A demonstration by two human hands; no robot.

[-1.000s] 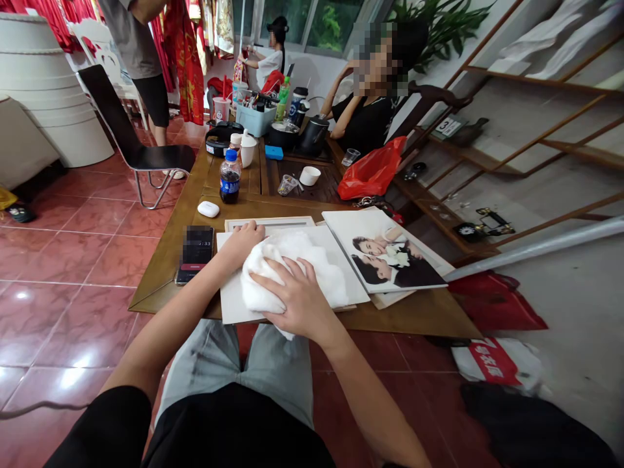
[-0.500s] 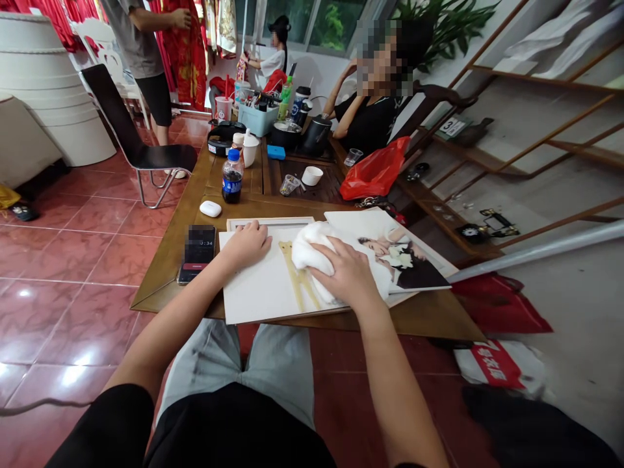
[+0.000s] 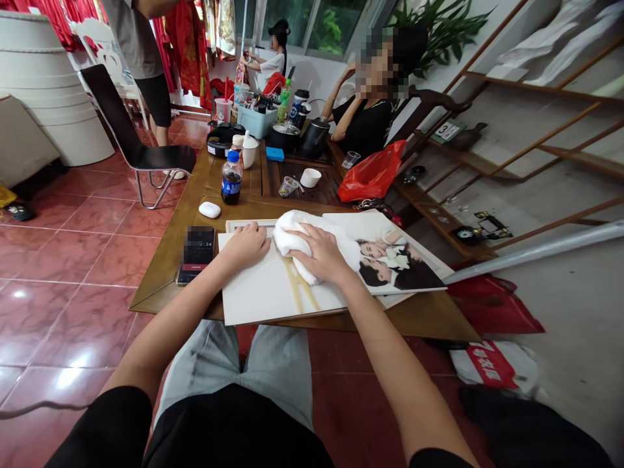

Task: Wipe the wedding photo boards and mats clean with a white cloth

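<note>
Below the near edge of a white board [image 3: 258, 289] are the wearer's legs in pale jeans [image 3: 277, 364]. The board itself lies at the near side of a brown wooden table [image 3: 170, 260], and two pale yellow strips [image 3: 296, 292] run across its middle toward that near edge, their upper ends hidden under a bunched white cloth [image 3: 287, 240]. The right hand [image 3: 316, 252] grasps this cloth, fingers spread over its folds, on the right half of the board. The left hand [image 3: 249, 244] rests palm down by the board's far left corner, fingers slightly bent and gripping nothing. Just right of the board is a photo print [image 3: 414, 273] of two people with white flowers, its left side partly covered by the cloth. A phone [image 3: 197, 255] lies just left of the board, and a white case [image 3: 209, 209] sits beyond its far left corner. Farther past the board stand a cola bottle [image 3: 231, 181] with a blue cap and a small white bowl [image 3: 311, 177], with a red plastic bag [image 3: 371, 174] beyond to its right. Well beyond the board are a light blue basket [image 3: 257, 122] and a dark kettle [image 3: 316, 136]; a person in black [image 3: 365, 120] sits past the bag. Farthest from the board, red garments [image 3: 188, 58] hang near the windows [image 3: 331, 26].
</note>
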